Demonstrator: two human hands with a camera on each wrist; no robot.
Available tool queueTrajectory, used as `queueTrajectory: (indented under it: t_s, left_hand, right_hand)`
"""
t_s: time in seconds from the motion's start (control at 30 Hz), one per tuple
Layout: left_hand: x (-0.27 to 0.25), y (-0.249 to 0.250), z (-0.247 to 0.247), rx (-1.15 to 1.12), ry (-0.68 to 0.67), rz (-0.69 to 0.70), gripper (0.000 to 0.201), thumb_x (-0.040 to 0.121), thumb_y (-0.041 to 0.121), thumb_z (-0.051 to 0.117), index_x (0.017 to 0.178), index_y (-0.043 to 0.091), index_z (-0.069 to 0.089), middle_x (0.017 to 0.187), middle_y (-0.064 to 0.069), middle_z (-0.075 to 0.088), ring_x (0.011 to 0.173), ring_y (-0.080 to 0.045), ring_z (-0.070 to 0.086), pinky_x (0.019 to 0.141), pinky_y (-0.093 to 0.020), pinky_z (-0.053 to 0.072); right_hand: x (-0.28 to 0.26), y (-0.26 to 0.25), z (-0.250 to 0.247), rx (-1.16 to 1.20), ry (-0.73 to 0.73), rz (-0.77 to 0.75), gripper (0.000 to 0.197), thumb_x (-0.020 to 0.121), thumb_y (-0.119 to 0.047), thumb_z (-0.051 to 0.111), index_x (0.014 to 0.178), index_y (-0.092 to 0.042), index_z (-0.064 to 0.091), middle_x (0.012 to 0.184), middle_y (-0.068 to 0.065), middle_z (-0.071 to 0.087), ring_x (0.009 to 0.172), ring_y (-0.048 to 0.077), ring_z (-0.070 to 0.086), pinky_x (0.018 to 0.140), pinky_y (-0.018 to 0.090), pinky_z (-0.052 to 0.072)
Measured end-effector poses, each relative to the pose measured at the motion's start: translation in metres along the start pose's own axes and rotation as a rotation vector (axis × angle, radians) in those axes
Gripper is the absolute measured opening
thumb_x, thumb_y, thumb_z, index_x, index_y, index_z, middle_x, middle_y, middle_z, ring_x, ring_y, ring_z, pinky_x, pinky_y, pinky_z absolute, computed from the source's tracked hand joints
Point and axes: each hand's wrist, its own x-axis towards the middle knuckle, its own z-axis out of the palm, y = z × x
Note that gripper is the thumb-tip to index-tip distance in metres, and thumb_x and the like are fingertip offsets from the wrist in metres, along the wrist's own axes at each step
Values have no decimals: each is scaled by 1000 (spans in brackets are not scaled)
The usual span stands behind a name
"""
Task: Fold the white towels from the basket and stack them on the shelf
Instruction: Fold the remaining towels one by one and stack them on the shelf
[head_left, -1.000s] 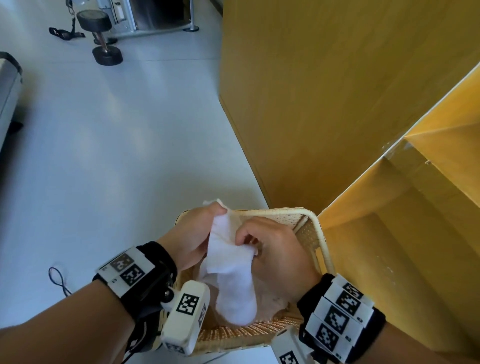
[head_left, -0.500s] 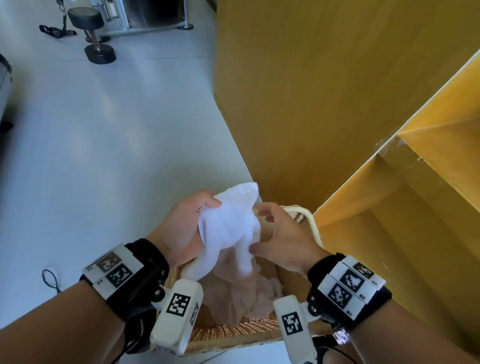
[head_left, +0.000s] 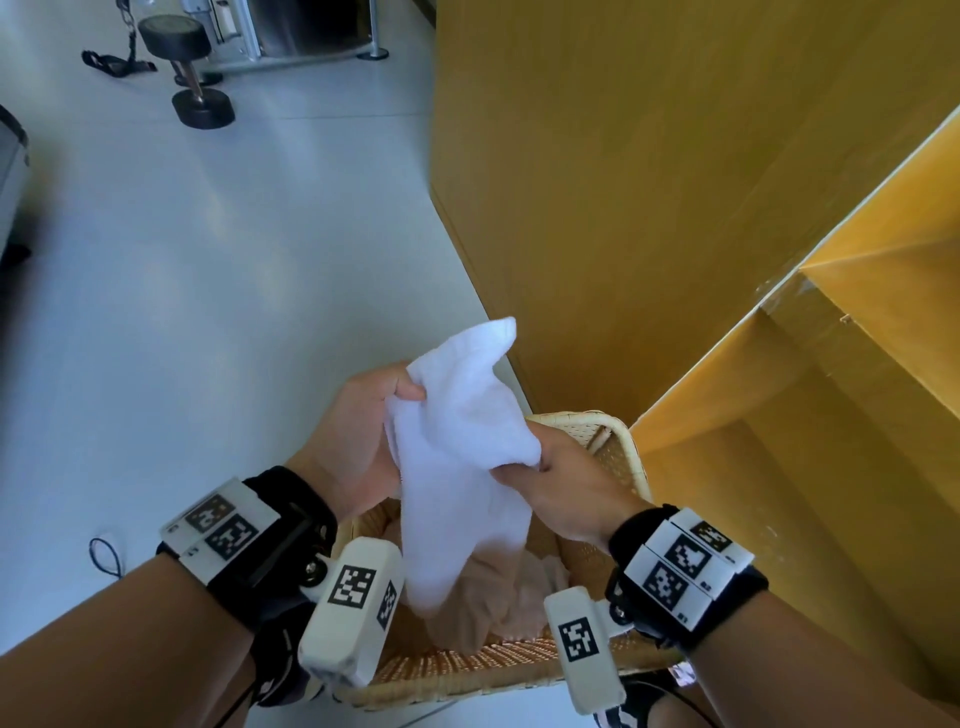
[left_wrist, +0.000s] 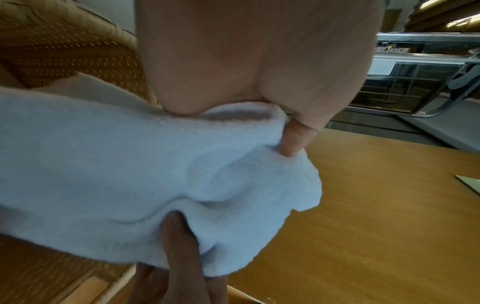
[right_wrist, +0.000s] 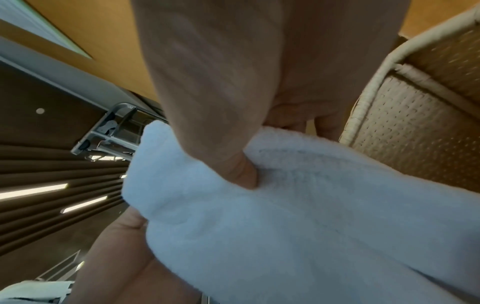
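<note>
A white towel (head_left: 462, 447) hangs crumpled above the wicker basket (head_left: 618, 441), held between both hands. My left hand (head_left: 363, 431) pinches its left edge with thumb and fingers. My right hand (head_left: 561, 467) grips its right side. In the left wrist view the towel (left_wrist: 130, 164) fills the middle, my left hand (left_wrist: 293, 142) pinching it. The right wrist view shows my right hand (right_wrist: 241, 174) with its thumb pressed into the towel (right_wrist: 311, 226). More cloth, pale and pinkish (head_left: 498, 597), lies in the basket. The yellow wooden shelf (head_left: 779, 467) stands to the right.
The tall yellow side panel (head_left: 623, 182) of the shelf unit rises right behind the basket. Grey floor (head_left: 208, 286) stretches to the left, with a dumbbell (head_left: 192, 67) and a metal frame far back. A thin cord (head_left: 106, 558) lies on the floor near my left arm.
Both hands have lifted the towel up out of the basket. My right hand let go for a moment, then took hold again on the towel's right side, and the towel now stands higher.
</note>
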Motion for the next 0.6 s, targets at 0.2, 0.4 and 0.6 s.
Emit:
queueTrajectory:
  t_s: [0.2, 0.4, 0.6]
  left_hand:
    - [-2, 1, 0, 244, 103, 1, 36, 82, 45, 75, 97, 12, 80, 102, -15, 76, 98, -32, 73, 89, -42, 54]
    - [-2, -10, 11, 685, 247, 126, 26, 105, 36, 63, 103, 13, 77, 101, -8, 81, 100, -27, 77, 99, -56, 58]
    - [-7, -13, 26, 778, 235, 160, 38, 101, 48, 62, 98, 13, 74, 104, -18, 77, 105, -38, 73, 95, -58, 57]
  right_hand:
    - [-2, -1, -3, -108, 16, -71, 19, 104, -21, 55, 106, -32, 70, 96, -14, 74, 93, 10, 67, 80, 36, 53]
    - [-3, 0, -7, -116, -10, -72, 22, 88, -29, 79, 96, -27, 58, 86, -8, 68, 75, 6, 60, 66, 31, 49]
    - [-4, 1, -11, -17, -148, -41, 22, 86, -31, 85, 106, -30, 75, 102, -7, 80, 97, 16, 77, 89, 50, 62]
